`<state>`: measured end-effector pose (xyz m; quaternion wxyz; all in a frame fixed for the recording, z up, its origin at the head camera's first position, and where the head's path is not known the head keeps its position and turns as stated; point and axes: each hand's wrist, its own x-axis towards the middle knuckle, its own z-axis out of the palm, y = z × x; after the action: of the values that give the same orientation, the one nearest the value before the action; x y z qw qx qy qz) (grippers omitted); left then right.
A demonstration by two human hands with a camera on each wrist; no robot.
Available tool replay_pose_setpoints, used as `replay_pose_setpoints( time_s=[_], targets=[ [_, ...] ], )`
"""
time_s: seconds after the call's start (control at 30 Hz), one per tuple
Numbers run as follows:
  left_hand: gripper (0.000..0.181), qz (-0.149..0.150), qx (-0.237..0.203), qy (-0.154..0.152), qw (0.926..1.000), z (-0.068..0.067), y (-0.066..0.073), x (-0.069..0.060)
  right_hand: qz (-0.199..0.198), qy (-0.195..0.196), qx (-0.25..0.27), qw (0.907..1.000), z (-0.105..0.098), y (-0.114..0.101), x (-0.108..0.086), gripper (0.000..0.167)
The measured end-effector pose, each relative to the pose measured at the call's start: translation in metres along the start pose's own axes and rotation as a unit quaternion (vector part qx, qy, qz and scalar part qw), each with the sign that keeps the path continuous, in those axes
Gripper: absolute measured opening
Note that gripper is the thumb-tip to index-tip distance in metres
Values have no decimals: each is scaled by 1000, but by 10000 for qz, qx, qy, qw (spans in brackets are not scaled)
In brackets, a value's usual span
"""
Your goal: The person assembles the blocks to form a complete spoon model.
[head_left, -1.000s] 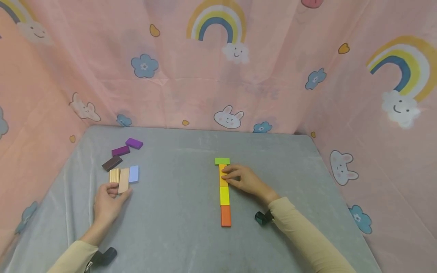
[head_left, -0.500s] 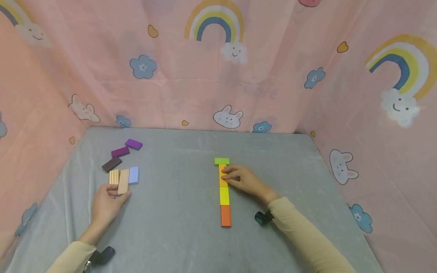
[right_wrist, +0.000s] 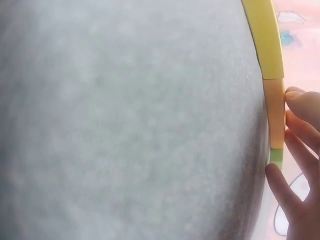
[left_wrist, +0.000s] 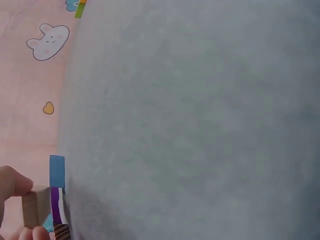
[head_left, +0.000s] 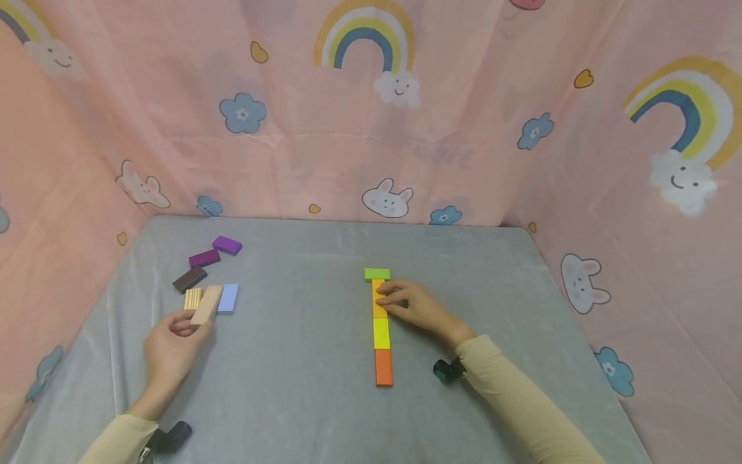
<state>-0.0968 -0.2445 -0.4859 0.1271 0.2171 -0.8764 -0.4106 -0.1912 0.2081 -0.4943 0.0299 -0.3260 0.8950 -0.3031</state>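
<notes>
At the left of the table in the head view, my left hand [head_left: 174,345] pinches a plain wooden block [head_left: 207,304] between thumb and fingers. The left wrist view shows this wooden block [left_wrist: 36,207] tilted near the thumb. A striped block [head_left: 192,298] lies just behind it, partly hidden, and a light blue block [head_left: 228,299] to its right. My right hand [head_left: 420,312] touches the yellow-orange block [head_left: 379,309] with extended fingertips. That block stands in a line with a yellow block [head_left: 381,334] and an orange block [head_left: 384,367]; a green block [head_left: 377,274] lies crosswise at the far end.
Behind the left hand lie a dark brown block [head_left: 189,279], a dark purple block [head_left: 205,258] and a brighter purple block [head_left: 227,245]. A grey cloth [head_left: 290,386] covers the table. Pink patterned curtains [head_left: 278,167] enclose its back and sides.
The left hand has shifted slightly left and tilted the wooden block away from its upright alignment beside the blue block. The right hand and the block line stay put.
</notes>
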Motion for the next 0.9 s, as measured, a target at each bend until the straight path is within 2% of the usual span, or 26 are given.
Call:
replay_pose_setpoints(
  time_s=[0.17, 0.3, 0.43, 0.63, 0.9],
  targets=[
    [41, 223, -249, 135, 9993, -1, 11, 2, -33, 12, 4, 10000, -1, 1, 0, 21],
    [38, 560, -380, 36, 9977, 1, 22, 7, -75, 15, -82, 9999, -1, 2, 0, 21],
    [37, 1038, -570, -154, 9928, 10, 31, 14, -111, 19, -143, 9998, 0, 1, 0, 21],
    [37, 1859, -604, -594, 9789, 29, 45, 28, -22, 22, -65, 10000, -1, -1, 1, 21],
    [40, 2341, -343, -1449, 9607, 56, 72, 44, -111, 38, -36, 9999, -1, 0, 1, 20]
  ],
)
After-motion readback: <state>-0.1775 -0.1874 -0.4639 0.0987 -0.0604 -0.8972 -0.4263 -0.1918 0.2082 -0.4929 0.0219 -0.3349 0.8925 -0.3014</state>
